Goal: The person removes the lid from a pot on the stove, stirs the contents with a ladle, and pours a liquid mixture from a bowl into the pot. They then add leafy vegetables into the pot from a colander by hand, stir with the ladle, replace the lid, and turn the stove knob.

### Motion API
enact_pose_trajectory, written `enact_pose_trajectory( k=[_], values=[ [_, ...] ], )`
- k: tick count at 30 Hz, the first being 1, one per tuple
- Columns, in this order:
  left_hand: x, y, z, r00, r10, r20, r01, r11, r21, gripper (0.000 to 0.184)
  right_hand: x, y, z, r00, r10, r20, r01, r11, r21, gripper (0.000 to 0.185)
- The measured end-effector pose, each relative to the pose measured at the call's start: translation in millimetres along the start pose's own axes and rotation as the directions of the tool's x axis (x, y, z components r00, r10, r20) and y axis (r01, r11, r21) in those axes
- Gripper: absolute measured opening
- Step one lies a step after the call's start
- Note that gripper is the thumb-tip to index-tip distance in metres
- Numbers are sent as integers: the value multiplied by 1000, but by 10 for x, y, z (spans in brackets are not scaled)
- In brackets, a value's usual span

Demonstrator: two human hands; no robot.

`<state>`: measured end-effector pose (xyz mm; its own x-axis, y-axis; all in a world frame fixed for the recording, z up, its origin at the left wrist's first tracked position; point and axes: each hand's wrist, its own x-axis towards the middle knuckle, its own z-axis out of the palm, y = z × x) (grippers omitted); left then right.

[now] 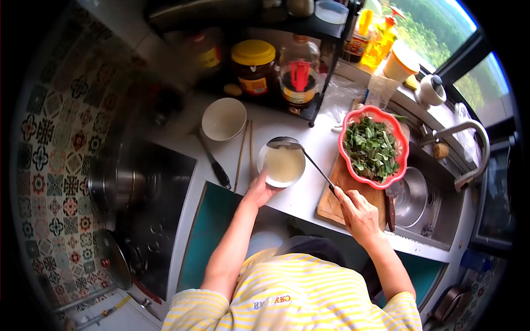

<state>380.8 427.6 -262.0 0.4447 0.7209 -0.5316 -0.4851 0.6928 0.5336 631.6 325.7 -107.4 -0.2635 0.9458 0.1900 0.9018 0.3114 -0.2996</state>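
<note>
A white bowl (284, 179) with pale, cream-coloured contents is near the counter's front edge. My left hand (260, 190) grips its near-left rim, fingers wrapped against the side. In my right hand (356, 212) is the dark handle of a ladle (284, 143), whose head rests over the far rim of the bowl. Left of the bowl lie two wooden chopsticks (243, 151) and a black-handled utensil (220, 172). An empty white bowl (223, 118) sits farther back. To the right, a red scalloped basket (403, 140) of green leaves stands partly over a wooden cutting board (329, 201).
A knife handle (391, 214) lies at the board's right edge, beside the sink (441, 220) with a metal bowl (414, 193) and curved faucet (480, 138). Jars stand under a black rack (326, 83) behind. At left is a dark stove (171, 204) with a metal pot (113, 182).
</note>
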Motion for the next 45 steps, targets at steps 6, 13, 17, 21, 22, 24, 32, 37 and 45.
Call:
enact_pose_trajectory(
  k=[6, 13, 17, 21, 22, 24, 32, 37, 45],
  values=[
    [-663, 203, 12, 980, 116, -161, -117, 993, 3, 63, 367, -103, -48, 950, -216, 225, 224, 974, -11, 49],
    [-1409, 338, -234, 918, 264, -295, -275, 961, 4, 66, 1011, -586, -366, 673, -147, 725, -394, 759, 519, 35],
    [-1875, 520, -361, 881, 338, -332, -345, 938, 38, 67, 1317, -1034, -582, 492, -184, 851, -655, 566, 501, 34],
    [-2415, 861, -432, 841, 407, -356, -410, 909, 69, 73, 1434, -1554, -782, 595, -211, 776, -503, 654, 564, 36],
    [-2533, 931, -497, 839, 415, -352, -419, 905, 68, 73, 1473, -1672, -845, 609, -212, 764, -440, 712, 547, 36],
    [-2783, 1105, -602, 842, 430, -325, -433, 899, 65, 74, 1486, -1892, -860, 715, -237, 657, -307, 739, 600, 38],
    [-3651, 1773, -944, 806, 534, -255, -526, 844, 104, 71, 1566, -2845, -780, 871, -431, 237, 264, 816, 515, 43],
    [-3955, 2010, -1273, 817, 524, -240, -519, 850, 85, 71, 1653, -3327, -544, 736, -672, 83, 664, 740, 104, 45],
    [-4129, 2246, -1655, 780, 552, -297, -551, 829, 95, 62, 2145, -3988, -672, 629, -390, 672, 14, 871, 492, 36]
  ],
)
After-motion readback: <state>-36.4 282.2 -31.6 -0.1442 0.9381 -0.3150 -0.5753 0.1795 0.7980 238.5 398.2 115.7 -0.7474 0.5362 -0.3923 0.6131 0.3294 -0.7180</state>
